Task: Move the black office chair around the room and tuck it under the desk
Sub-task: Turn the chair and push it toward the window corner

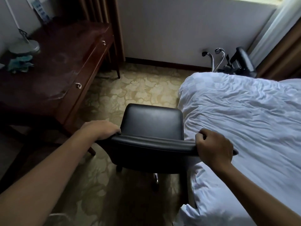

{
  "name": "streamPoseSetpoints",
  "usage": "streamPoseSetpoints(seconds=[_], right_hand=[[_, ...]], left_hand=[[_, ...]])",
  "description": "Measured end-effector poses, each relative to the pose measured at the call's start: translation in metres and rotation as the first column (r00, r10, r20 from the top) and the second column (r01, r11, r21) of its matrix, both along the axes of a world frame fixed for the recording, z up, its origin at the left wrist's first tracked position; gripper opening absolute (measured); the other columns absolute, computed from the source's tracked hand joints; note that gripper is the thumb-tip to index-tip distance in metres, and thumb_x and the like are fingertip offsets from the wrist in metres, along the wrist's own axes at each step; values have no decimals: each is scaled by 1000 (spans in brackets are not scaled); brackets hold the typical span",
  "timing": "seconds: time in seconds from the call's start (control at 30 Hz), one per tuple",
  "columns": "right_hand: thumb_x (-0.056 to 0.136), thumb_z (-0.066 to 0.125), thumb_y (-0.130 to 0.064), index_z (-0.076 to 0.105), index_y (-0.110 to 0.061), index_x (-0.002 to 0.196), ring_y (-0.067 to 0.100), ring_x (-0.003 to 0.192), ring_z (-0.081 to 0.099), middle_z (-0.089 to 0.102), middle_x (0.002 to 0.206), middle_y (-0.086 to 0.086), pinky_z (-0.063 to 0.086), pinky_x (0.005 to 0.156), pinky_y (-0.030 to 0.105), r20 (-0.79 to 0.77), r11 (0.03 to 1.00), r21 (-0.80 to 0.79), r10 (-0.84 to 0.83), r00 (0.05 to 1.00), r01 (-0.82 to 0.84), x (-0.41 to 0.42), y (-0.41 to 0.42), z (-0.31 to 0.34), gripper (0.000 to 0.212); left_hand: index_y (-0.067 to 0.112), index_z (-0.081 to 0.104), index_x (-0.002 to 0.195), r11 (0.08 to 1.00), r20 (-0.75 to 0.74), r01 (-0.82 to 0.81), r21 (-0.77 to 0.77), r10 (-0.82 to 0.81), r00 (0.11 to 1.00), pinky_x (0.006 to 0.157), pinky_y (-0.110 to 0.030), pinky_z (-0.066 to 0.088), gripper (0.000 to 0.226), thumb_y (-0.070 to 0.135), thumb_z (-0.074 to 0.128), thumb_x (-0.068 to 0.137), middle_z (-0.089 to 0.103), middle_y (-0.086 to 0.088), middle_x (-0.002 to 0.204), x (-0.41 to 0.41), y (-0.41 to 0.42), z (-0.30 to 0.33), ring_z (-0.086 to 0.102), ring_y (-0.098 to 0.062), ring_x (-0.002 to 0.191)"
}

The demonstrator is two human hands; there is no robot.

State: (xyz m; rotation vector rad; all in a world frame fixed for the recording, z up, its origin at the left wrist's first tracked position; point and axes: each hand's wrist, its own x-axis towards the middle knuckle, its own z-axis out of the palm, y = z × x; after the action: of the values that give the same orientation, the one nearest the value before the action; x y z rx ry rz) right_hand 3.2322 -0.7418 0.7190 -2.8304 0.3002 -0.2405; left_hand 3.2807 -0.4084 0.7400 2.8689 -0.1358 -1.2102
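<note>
A: Left side of the view first. What stands there?

B: A dark wooden desk (61,51) along the left wall, two drawer pulls on its front edge. On its top, far left, a lamp base (24,46) and beside it a crumpled teal cloth (20,63). Brown curtain (101,10) hangs behind the desk's far end.

A: Left hand?

B: Left hand (101,129) lies over the left end of the chair's backrest top, fingers curled down over the front edge. Clamped on it.

A: Chair location?

B: The black chair (153,121) stands on the patterned carpet (130,88), in the aisle between desk and bed. Seat points away from the camera, toward the far wall. It is beside the desk's near corner, not beneath it. One caster and a chrome leg of the base show below the backrest.

A: Right hand?

B: Right hand (215,147) grips the right end of the backrest top, fingers wrapped round it, thumb up. That end sits just against the bedding.

A: Right side?

B: Bed with a rumpled white duvet (244,119). Past its far corner, near the wall, a second chair (237,62) with chrome tubing, partly hidden.
</note>
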Motion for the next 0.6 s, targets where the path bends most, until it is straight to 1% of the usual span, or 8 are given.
streamPoseSetpoints(seconds=[0.03, 0.1, 0.17, 0.27, 0.37, 0.47, 0.57, 0.6], right_hand=[[73, 35, -35, 58, -15, 67, 33, 63, 47, 62, 66, 7, 33, 58, 35, 15, 1000, 6, -1, 1000, 1, 7, -7, 0, 31], [72, 36, -34, 61, -16, 70, 33, 64, 51, 63, 65, 6, 37, 59, 35, 40, 999, 39, -4, 999, 2, 20, -23, 2, 31], [72, 38, -33, 63, -17, 70, 30, 63, 51, 63, 63, 3, 38, 60, 35, 53, 998, 59, -4, 999, 1, 31, -40, 2, 30], [71, 38, -34, 63, -19, 71, 31, 67, 53, 65, 66, 3, 45, 65, 38, 16, 999, 52, 4, 1000, -5, 47, -64, 3, 29], [70, 38, -34, 62, -21, 69, 29, 72, 58, 66, 68, 0, 47, 70, 40, -42, 996, 64, 66, 997, -64, 67, -85, 8, 28], [68, 37, -35, 62, -22, 67, 28, 73, 58, 66, 68, -1, 46, 70, 39, -56, 989, 82, 130, 990, -126, 84, -108, 10, 29], [70, 40, -33, 65, -21, 68, 24, 71, 59, 67, 67, -3, 45, 67, 37, -28, 974, 107, 203, 979, -199, 100, -132, 7, 28], [70, 40, -33, 65, -21, 68, 23, 70, 58, 66, 66, -3, 45, 65, 36, -17, 967, 109, 233, 972, -230, 108, -139, 5, 27]], left_hand=[[33, 59, 123, 999, 20, 11, -31, -10, 1000, 106, -43, 37, 40, 41, 36, 92, 53, -1, 138, 3, -7, -1, 48, -25, 126], [33, 57, 132, 988, 77, -70, -140, 81, 994, 106, -36, 35, 35, 30, 38, 102, 50, 0, 144, 10, -22, -9, 45, -23, 130], [30, 60, 131, 962, 137, -149, -229, 184, 973, 99, -29, 37, 34, 33, 43, 102, 54, 0, 142, 8, -40, -16, 47, -21, 129], [25, 70, 115, 888, 300, -237, -393, 368, 880, 76, -25, 35, 29, 39, 59, 92, 69, 1, 118, 1, -63, -24, 58, -17, 101], [27, 72, 106, 845, 454, -176, -506, 434, 778, 60, -17, 34, 20, 35, 62, 91, 72, 7, 98, -12, -88, -23, 53, -6, 78], [29, 72, 101, 825, 514, -116, -554, 448, 731, 60, -15, 37, 17, 35, 61, 91, 70, 13, 88, -26, -115, -14, 55, -4, 72], [31, 72, 100, 810, 515, -108, -576, 462, 722, 69, -22, 46, 16, 38, 61, 90, 71, 16, 91, -33, -144, -14, 62, -6, 78], [31, 71, 98, 802, 515, -125, -584, 485, 707, 69, -20, 47, 15, 38, 62, 89, 71, 17, 91, -35, -153, -17, 62, -4, 78]])
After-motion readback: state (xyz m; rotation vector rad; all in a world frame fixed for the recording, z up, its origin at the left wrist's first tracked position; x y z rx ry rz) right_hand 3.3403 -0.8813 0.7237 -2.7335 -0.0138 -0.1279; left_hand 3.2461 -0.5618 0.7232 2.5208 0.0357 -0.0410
